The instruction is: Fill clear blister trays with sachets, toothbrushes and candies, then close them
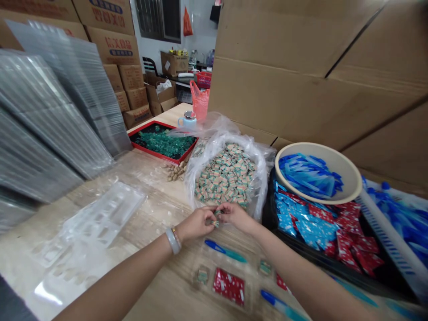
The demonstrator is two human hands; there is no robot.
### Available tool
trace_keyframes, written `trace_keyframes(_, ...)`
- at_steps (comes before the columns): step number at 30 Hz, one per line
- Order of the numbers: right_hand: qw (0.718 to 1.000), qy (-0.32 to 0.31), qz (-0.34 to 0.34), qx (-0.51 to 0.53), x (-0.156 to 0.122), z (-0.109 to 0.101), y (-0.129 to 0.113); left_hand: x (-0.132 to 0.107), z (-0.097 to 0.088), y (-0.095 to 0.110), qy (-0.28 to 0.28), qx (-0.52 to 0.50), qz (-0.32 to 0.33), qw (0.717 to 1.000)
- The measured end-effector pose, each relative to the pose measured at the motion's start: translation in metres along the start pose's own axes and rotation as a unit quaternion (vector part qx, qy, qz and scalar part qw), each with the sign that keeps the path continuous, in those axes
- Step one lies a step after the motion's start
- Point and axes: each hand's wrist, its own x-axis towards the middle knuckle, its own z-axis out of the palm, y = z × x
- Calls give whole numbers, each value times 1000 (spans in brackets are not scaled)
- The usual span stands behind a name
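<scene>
My left hand [196,223] and my right hand [236,215] meet at the near edge of a clear plastic bag [230,176] full of small wrapped candies. Both pinch small wrapped candies [216,218] between their fingertips. A pale bangle [172,241] is on my left wrist. Just below my hands lies a clear blister tray [230,276] holding a red packet [229,286], a blue pen-like item [224,251] and small candies in its pockets.
An empty clear tray [100,214] lies to the left, beside tall stacks of clear trays [43,125]. A red tray of green candies [162,141] sits behind. At right, a bowl [347,171] of blue sachets, red and blue packets [321,227], cardboard boxes [301,67].
</scene>
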Motion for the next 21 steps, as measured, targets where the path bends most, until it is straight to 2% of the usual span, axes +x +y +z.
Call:
trace_keyframes(3,990,76,-45,-107,-6,1,-2,5,-4,1,26,25,-13,999)
trace_keyframes(5,964,121,-86,-223,-11,-1,-2,10,-10,2,34,90,-36,995)
trace_keyframes(7,938,115,-109,-308,-14,-1,1,16,-14,3,20,166,-56,984)
trace_keyframes(9,925,91,-115,-351,-16,0,5,21,-16,5,-7,220,-64,973)
trace_keyframes(12,921,82,-119,-363,-17,2,10,26,-12,6,-31,235,-56,970)
trace_keyframes(15,926,92,-119,-347,-16,4,9,27,-9,3,-29,207,-45,977)
trace_keyframes(21,923,105,-90,-359,-20,12,-8,32,-3,3,-34,136,-46,989)
